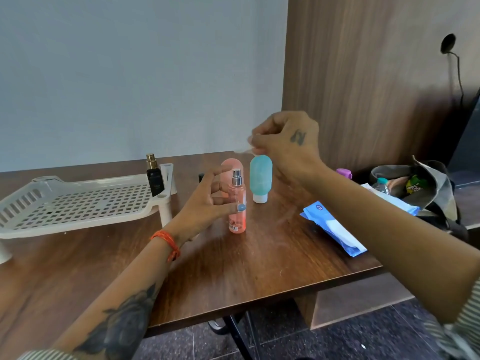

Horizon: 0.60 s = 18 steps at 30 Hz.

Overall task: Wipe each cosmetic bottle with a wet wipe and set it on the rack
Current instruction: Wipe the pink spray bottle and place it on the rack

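Bottles are what matter here, and three stand together on the desk [259, 261] beside the rack [78, 201]: a pink spray bottle [237, 203] nearest the camera, a pink tube [232, 167] just behind it, and a teal tube [261, 178] standing on its white cap, just right of the spray bottle. A dark perfume bottle [155, 175] already stands at the rack's right edge.

The left hand [207, 201] grasps nothing; its fingers are spread and half curled around the spray bottle, thumb near the label side, not yet closed. The right hand [285, 141] hovers above the teal tube, pinching a small, pale, blurred piece that looks like a wet wipe [245, 146].

The main risk, as I judge it, is crowding. The spray bottle is tall and narrow, and the teal tube balances on a small cap, so a careless closing of the left fingers could knock either over, and one falling could take its neighbours with it. A damp bottle may also slip in the grip. The wipe pack [335, 229], right of the bottles, lies near the desk edge, where the right forearm could sweep it off.
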### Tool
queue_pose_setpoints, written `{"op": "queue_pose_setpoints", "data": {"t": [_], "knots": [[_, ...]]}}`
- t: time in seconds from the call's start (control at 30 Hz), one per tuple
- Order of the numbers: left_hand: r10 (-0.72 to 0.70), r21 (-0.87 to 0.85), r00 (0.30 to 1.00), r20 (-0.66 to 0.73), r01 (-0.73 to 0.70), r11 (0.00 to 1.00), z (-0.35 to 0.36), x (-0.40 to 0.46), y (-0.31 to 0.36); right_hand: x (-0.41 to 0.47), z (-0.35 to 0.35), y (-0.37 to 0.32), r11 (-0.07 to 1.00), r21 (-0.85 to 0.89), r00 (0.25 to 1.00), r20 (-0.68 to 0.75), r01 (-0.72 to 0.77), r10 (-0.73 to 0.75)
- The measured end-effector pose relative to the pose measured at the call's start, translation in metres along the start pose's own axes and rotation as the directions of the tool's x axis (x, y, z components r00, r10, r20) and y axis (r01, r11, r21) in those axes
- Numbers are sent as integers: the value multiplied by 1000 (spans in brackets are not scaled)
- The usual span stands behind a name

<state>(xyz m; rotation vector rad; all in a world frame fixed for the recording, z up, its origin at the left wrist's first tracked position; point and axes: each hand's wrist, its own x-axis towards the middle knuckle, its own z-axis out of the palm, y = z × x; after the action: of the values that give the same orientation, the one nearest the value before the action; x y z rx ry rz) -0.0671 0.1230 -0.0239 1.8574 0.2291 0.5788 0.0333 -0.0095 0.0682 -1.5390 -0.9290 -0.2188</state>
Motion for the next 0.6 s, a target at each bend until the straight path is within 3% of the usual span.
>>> {"op": "queue_pose_setpoints", "data": {"t": [0.1,0.17,0.27,0.4,0.47,0.53,0.6], "knots": [[-14,-35,1000,4,14,999,-1,0,-1,-9,-7,27,923,-370,993,90,104,-75],[-35,-29,999,3,35,999,-1,1,0,-24,-8,45,839,-528,965,263,129,18],[-48,-30,999,-7,47,998,0,2,1,-44,-6,56,698,-682,862,471,220,189],[-41,-48,999,-2,41,998,0,0,3,-35,-14,42,742,-657,760,550,137,346],[-39,-71,999,1,39,997,0,1,3,-24,-19,29,793,-605,758,551,74,350],[-23,-86,1000,1,23,996,-1,0,2,-11,-19,19,791,-582,839,513,187,179],[-6,-79,1000,7,6,997,0,-1,1,-2,-13,13,829,-486,863,505,277,8]]}}
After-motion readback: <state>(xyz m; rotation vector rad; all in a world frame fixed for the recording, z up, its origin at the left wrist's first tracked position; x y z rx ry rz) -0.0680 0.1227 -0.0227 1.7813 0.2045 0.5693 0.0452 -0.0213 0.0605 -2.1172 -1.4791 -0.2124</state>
